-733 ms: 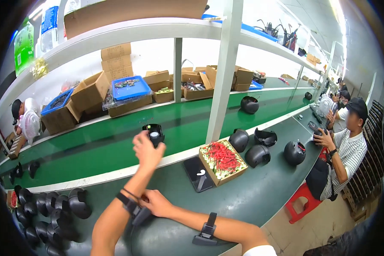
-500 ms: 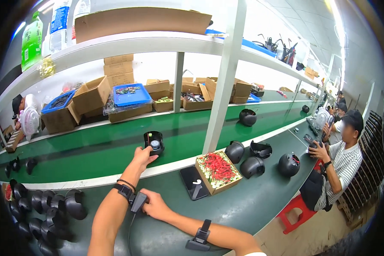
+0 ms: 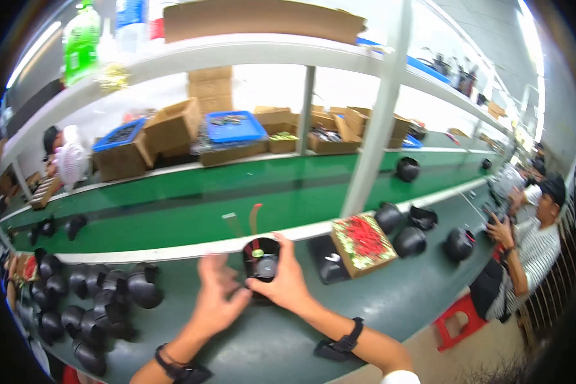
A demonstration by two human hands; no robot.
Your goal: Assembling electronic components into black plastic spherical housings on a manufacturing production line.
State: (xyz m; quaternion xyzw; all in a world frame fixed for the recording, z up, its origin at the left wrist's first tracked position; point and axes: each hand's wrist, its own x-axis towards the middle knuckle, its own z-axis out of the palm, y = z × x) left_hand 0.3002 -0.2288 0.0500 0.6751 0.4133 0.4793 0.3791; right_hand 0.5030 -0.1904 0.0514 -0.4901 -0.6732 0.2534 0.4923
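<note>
Black part (image 3: 260, 260) looks like glossy plastic; bench (image 3: 390, 301) matt green.

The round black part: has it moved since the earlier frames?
Yes. The round black part has come off the green conveyor belt, toward the person, across the white rail.

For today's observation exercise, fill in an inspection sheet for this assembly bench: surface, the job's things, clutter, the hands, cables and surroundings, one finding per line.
Surface: dark green worktop with a white front rail, beside a green conveyor belt.
Job's things: round black part with a pale centre, held above the worktop edge.
Clutter: heap of black curved shells at left; more black shells at right; open box of red pieces.
Hands: right hand grips the black part; left hand is open beside it, blurred.
Cables: nothing seen.
Surroundings: cardboard boxes and blue trays behind the belt; a seated person in a striped shirt at right.
</note>
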